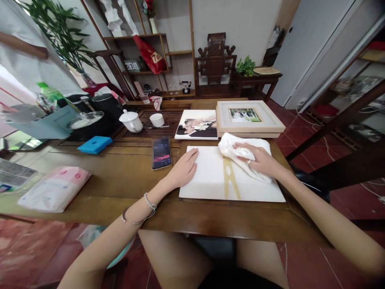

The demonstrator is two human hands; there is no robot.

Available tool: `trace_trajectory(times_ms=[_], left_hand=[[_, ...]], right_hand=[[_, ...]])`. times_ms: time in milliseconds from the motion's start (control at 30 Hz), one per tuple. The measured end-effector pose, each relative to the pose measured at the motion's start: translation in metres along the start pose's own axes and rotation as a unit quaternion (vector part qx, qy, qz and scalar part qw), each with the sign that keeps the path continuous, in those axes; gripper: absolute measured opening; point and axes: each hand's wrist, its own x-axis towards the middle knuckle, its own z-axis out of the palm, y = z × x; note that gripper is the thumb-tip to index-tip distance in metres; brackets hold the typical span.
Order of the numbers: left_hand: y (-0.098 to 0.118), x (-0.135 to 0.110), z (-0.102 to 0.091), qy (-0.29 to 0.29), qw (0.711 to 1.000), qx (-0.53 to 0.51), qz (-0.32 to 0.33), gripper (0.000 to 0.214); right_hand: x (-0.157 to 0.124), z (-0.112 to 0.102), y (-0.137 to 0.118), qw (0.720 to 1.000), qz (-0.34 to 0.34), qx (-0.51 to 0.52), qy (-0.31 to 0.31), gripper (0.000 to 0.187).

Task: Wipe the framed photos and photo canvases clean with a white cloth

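Note:
A white rectangular board (207, 176) lies flat on the wooden table in front of me. On its face is a pale yellow A-shaped piece (227, 163), its upper end partly under a white towel (230, 143). My right hand (255, 157), wearing a ring, grips the bunched towel and presses it on the board's right half. Part of the towel spreads over the board's right edge. My left hand (185, 166) rests flat on the board's left edge, fingers stretched out and holding nothing. Bracelets circle the left wrist.
Behind the board lie a photo panel (197, 130) and a pale framed photo (222, 106). A phone (161, 153), white lidded cup (131, 121), small white cup (157, 120), blue block (94, 145), tissue pack (54, 188) and blue-grey bin (49, 124) stand to the left.

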Motion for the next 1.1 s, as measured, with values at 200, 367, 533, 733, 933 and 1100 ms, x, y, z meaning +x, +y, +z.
trace_trajectory(times_ms=[200, 367, 533, 733, 933, 1100], left_hand=[[0.002, 0.001, 0.001, -0.001, 1.0, 0.003, -0.005, 0.051], [0.002, 0.001, 0.0, -0.006, 1.0, 0.004, -0.005, 0.052], [0.002, 0.0, -0.001, -0.006, 1.0, 0.0, -0.005, 0.052], [0.001, 0.0, -0.001, -0.003, 1.0, -0.004, -0.003, 0.052], [0.0, -0.001, 0.001, 0.001, 1.0, 0.0, 0.001, 0.051], [0.0, 0.0, 0.0, 0.001, 1.0, 0.001, -0.002, 0.051]], right_hand=[[-0.052, -0.011, -0.02, 0.971, -0.122, 0.092, -0.185, 0.047], [-0.051, -0.018, -0.008, 0.976, -0.104, 0.107, -0.157, 0.043], [-0.006, -0.009, 0.006, 0.996, -0.065, 0.041, -0.051, 0.048], [-0.003, -0.003, -0.003, 0.995, -0.048, 0.074, -0.053, 0.04], [-0.058, -0.001, -0.036, 0.939, -0.2, 0.194, -0.2, 0.041], [-0.039, -0.001, -0.024, 0.961, -0.156, 0.17, -0.155, 0.044]])
